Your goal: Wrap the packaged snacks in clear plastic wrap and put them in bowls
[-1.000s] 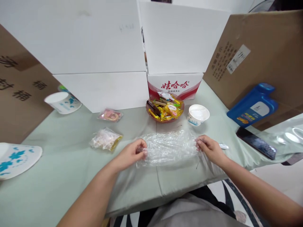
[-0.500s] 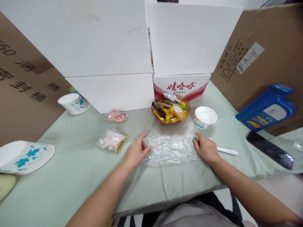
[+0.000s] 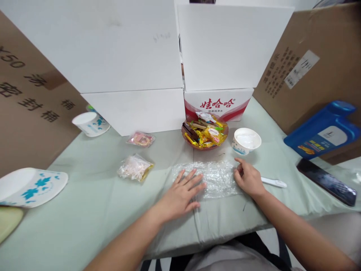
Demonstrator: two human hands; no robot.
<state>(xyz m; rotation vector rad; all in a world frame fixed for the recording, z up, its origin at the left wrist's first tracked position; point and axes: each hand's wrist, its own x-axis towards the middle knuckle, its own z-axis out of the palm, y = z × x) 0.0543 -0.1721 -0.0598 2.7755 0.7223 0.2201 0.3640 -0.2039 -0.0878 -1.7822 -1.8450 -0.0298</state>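
Note:
A crinkled sheet of clear plastic (image 3: pixel 218 177) lies spread on the green-covered table in front of me. My left hand (image 3: pixel 182 195) rests open over its left half, fingers spread and pointing to the far right. At the sheet's right edge, my right hand (image 3: pixel 248 177) is closed, with the fingers curled in and the edge of the plastic at the fingertips. A white handle-like item (image 3: pixel 274 182) sticks out to the right from beside that hand; its other end is hidden. Just beyond the right hand stands a white paper bowl (image 3: pixel 246 141).
A bowl of wrapped snacks (image 3: pixel 205 133) stands before the white boxes (image 3: pixel 220 103). Two small packets, one clear (image 3: pixel 135 168) and one pink (image 3: pixel 141 139), lie to the left. Paper bowls (image 3: pixel 34 188) are at far left; a blue bottle (image 3: pixel 321 130) and phone (image 3: pixel 327 181) at right.
My left hand has let go of the sheet's left edge, moved right and nearer to me, and opened out flat over the plastic. My right hand stays at the right edge.

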